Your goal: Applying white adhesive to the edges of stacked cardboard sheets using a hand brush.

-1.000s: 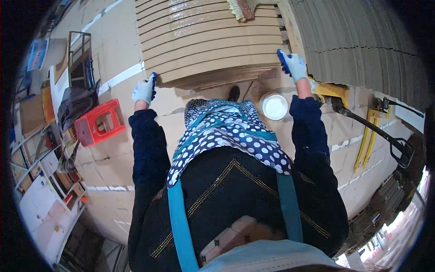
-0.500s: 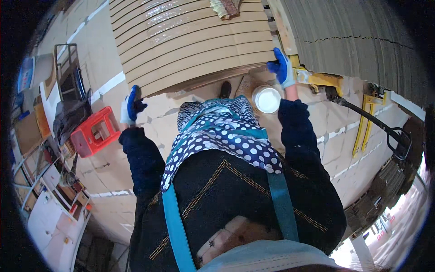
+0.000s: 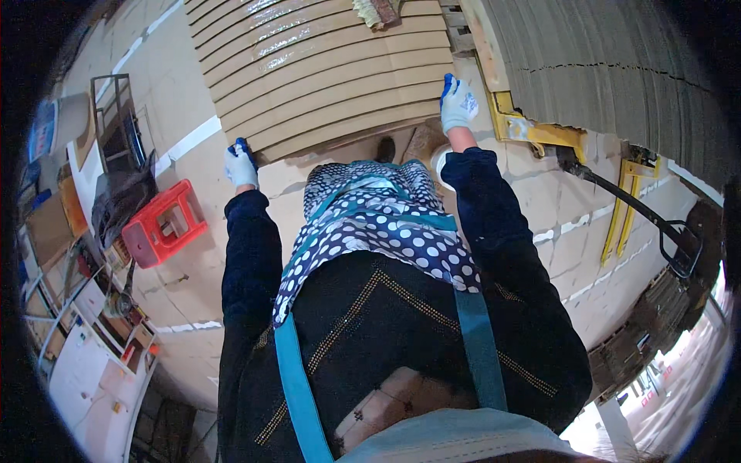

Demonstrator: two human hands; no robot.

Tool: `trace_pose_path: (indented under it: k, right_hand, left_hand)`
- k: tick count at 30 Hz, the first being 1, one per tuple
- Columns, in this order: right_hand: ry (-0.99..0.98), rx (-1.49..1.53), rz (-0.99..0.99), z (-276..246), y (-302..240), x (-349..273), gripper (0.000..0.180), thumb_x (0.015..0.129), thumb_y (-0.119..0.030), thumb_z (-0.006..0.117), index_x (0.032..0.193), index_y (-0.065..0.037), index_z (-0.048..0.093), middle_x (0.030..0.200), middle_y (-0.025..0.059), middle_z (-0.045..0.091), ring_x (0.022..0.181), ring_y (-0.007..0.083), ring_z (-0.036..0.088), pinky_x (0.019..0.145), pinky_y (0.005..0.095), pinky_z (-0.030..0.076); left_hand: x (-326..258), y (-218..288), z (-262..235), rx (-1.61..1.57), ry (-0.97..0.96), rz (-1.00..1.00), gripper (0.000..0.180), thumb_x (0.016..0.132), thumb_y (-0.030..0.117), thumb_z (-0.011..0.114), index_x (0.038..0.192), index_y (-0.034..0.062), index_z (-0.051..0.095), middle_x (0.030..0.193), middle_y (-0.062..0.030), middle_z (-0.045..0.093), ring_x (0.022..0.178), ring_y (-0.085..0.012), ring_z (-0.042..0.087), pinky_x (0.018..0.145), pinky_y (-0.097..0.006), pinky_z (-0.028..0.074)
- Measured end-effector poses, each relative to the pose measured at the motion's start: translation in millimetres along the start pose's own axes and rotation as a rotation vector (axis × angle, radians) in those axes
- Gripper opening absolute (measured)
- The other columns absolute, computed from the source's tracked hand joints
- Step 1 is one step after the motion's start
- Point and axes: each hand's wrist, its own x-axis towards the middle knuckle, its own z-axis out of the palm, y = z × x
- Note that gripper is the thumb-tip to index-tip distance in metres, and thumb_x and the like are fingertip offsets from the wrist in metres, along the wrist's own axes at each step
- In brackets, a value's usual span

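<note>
A fanned row of brown cardboard sheets (image 3: 332,81) lies in front of me, each one overlapping its neighbour, with a wet shine on the far part. My left hand (image 3: 241,164), in a white glove with blue fingers, is closed at the left corner of the nearest sheets. Gloved the same way, my right hand (image 3: 459,106) closes around their right edge. The fingertips of both hands are partly hidden. A brush (image 3: 377,12) with pale bristles rests on the far sheets. Beside my right forearm, a white bucket (image 3: 441,163) is mostly covered by the sleeve.
A red plastic stool (image 3: 164,224) stands on the floor to the left. Tall stacked cardboard (image 3: 594,62) rises at the far right, by a yellow pallet jack (image 3: 548,133) with a black handle (image 3: 679,247). Cluttered shelving and a white table (image 3: 85,386) are at the lower left.
Both hands have moved inward and turned so that their white backs show, closing on the cardboard edges. The right sleeve now covers most of the bucket.
</note>
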Motion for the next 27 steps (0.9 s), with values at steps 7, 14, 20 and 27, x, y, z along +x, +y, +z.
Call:
trace_pose_path:
  k: [7,14,20,27]
  right_hand:
    - [-0.023,-0.01,0.009,-8.5,-6.4,5.6,0.044,0.095,-0.045,0.04,0.081,-0.008,0.058,0.078,0.0204,0.064,0.071,0.0392,0.062,0.065,0.0517,0.046]
    - [-0.072,-0.051,0.042,-13.0,-16.9,7.6,0.051,0.095,-0.05,0.035,0.084,-0.006,0.06,0.083,0.0224,0.065,0.076,0.0405,0.063,0.069,0.0516,0.047]
    - [-0.359,-0.088,-0.043,-39.9,-8.0,28.2,0.053,0.093,-0.054,0.036,0.092,-0.009,0.064,0.084,0.0209,0.066,0.079,0.0401,0.063,0.074,0.0518,0.046]
    - [-0.07,0.116,0.005,-37.6,-29.3,50.4,0.056,0.091,-0.055,0.04,0.113,-0.007,0.059,0.107,0.021,0.063,0.101,0.0388,0.058,0.088,0.0469,0.043]
  left_hand:
    - [-2.7,4.1,4.1,0.142,0.029,0.129,0.038,0.094,0.038,0.051,0.09,0.0018,0.061,0.082,-0.0169,0.065,0.078,-0.0333,0.062,0.071,-0.044,0.045]
    - [2.7,18.5,-2.4,0.197,-0.059,0.024,0.041,0.091,0.04,0.053,0.095,-0.0004,0.063,0.09,-0.0213,0.066,0.085,-0.0362,0.063,0.074,-0.044,0.046]
    - [39.3,11.0,-22.4,0.394,-0.315,0.037,0.05,0.088,0.051,0.05,0.096,0.0049,0.068,0.092,-0.0199,0.067,0.088,-0.034,0.064,0.077,-0.045,0.047]
    - [61.8,9.3,-10.8,-0.379,-0.289,0.062,0.05,0.089,0.049,0.055,0.111,0.0048,0.059,0.088,-0.0092,0.061,0.079,-0.023,0.056,0.069,-0.037,0.044]
